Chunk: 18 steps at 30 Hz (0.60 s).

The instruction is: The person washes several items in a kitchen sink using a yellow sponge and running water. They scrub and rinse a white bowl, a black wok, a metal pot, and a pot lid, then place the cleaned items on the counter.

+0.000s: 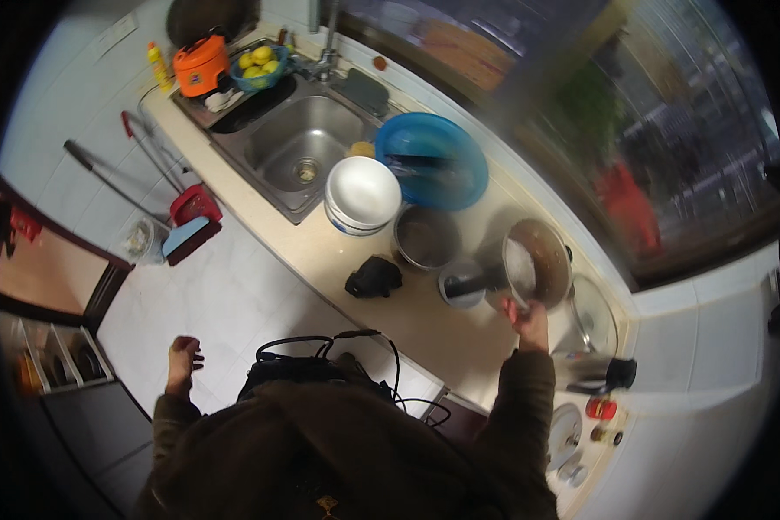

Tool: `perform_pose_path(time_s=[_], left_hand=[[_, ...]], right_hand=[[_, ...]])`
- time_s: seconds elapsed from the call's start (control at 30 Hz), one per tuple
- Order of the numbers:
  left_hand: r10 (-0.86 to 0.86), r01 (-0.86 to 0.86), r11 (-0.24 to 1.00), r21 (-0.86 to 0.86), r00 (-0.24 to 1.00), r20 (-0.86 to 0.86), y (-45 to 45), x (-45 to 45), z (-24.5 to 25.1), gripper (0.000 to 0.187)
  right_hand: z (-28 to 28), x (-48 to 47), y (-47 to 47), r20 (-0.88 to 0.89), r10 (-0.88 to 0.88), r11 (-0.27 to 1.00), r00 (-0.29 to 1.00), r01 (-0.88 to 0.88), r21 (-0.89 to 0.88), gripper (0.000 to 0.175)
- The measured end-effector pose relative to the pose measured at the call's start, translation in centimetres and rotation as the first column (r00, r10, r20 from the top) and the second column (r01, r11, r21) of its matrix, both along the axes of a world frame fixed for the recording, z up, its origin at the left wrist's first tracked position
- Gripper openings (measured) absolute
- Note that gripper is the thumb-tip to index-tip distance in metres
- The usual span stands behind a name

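Observation:
My right hand (525, 322) is at the near rim of a deep metal pot (552, 260) on the counter. Its fingers are curled round what looks like the handle of a pale ladle-like utensil (519, 265), whose wide end is inside the pot; blur hides its exact kind. Left of the pot stand a small container with a dark handle-like object (468, 285) across it, and a round metal pot (426, 239). A crumpled black bag or cloth (374, 278) lies nearer me. My left hand (185, 359) hangs over the floor, fingers loosely apart, holding nothing.
White stacked bowls (363, 195) stand by the steel sink (299, 143), beside a blue basin (458, 140). A glass lid (595, 315) and a metal kettle (591, 374) are at the right. A broom (188, 237) and a red dustpan (198, 203) stand on the floor.

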<state>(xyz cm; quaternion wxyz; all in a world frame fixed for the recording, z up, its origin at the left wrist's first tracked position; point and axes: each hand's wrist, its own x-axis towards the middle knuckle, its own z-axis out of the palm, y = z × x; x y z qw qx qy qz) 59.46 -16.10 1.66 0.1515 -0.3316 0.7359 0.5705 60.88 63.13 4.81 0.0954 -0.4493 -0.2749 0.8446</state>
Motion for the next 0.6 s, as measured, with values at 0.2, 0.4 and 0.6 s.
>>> perform_pose_path(time_s=[0.2,0.4,0.6], left_hand=[[0.015,-0.018,0.998,-0.057,0.998,-0.055,-0.3,-0.6,1.3,0.015],[0.028,-0.026,0.999,-0.031,0.999,0.045,-3.0,-1.7,-1.0,0.016],[0.004,-0.002,0.989,0.151,1.0,-0.011,-8.6,-7.0,-6.0,0.016]], right_hand=[[0.3,2.0,2.8,0.116,0.059,0.996,0.991,-0.052,-0.066,0.046],[4.6,3.7,2.6,-0.021,0.115,0.95,0.993,-0.104,0.295,0.029],[17.9,0.3,-4.6,0.055,-0.076,0.889,0.996,0.042,0.456,0.026]])
